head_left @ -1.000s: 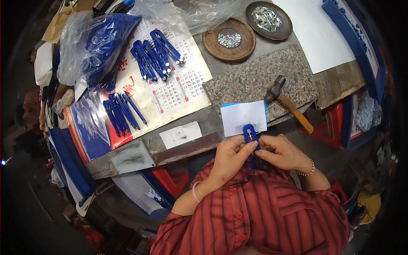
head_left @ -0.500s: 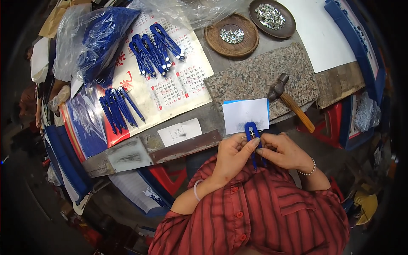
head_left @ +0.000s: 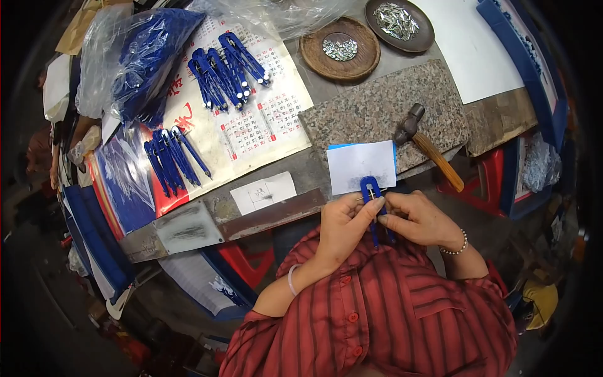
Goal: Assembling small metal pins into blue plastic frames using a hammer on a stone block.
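Low in front of my chest, both hands grip a blue two-legged tool (head_left: 369, 186) with a rounded U-shaped top and a small metal part between its legs. My left hand (head_left: 342, 227) pinches it from the left, thumb lying across the legs. From the right, my right hand (head_left: 419, 220) closes thumb and fingers at its side; a thin metal piece shows near the fingertips. The tool's top overlaps the lower edge of a white paper pad (head_left: 362, 164) with grey smudges. Its legs point down toward my striped shirt.
A hammer (head_left: 428, 148) rests on a granite slab (head_left: 370, 113). Beyond are a wooden bowl (head_left: 311, 56) and a dark dish (head_left: 421, 41) of small metal pieces. Leftward, several similar blue tools (head_left: 217, 78) lie on a calendar sheet (head_left: 276, 125), beside a plastic bag (head_left: 151, 63).
My hands keep their grip on the blue tool with only a slight shift of the fingers. The whole view has moved a little; nothing on the table has been displaced.
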Demonstrator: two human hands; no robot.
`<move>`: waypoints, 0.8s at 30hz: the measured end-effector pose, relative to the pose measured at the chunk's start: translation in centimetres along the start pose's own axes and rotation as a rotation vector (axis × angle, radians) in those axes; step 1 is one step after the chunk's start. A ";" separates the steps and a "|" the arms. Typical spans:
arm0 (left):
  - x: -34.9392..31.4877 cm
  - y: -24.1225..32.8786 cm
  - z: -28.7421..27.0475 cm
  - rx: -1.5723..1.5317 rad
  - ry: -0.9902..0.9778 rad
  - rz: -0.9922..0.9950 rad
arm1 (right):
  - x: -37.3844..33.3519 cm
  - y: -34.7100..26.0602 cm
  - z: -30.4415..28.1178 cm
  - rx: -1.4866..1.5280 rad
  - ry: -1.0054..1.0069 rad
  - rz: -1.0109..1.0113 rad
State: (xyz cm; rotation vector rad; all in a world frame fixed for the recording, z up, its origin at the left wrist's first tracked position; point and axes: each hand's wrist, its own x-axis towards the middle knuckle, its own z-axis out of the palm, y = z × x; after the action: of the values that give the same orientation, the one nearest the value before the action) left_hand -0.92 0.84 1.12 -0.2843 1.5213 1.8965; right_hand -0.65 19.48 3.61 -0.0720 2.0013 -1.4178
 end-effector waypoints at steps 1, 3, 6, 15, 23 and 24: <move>0.0 0.0 0.0 0.018 0.003 0.000 | 0.0 0.0 0.0 0.012 0.008 -0.023; -0.1 0.0 -0.1 0.047 0.011 0.003 | 0.0 0.1 0.0 -0.017 0.005 -0.006; -0.1 -0.1 0.1 0.030 0.036 0.017 | 0.0 0.1 0.0 -0.031 0.006 -0.013; -0.1 -0.2 0.2 0.051 0.039 0.003 | 0.2 0.1 -0.1 -0.088 0.004 -0.056; -0.1 -0.4 0.2 0.044 0.055 0.003 | 0.1 0.1 -0.3 -0.082 -0.013 -0.048; -0.1 -0.5 0.2 0.034 0.059 0.002 | 0.1 0.1 -0.2 -0.088 -0.016 -0.029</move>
State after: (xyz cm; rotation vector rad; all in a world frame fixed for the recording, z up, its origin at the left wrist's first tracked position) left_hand -0.46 1.00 0.84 -0.3267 1.5914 1.8774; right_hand -0.81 19.61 3.48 -0.1515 2.0574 -1.3427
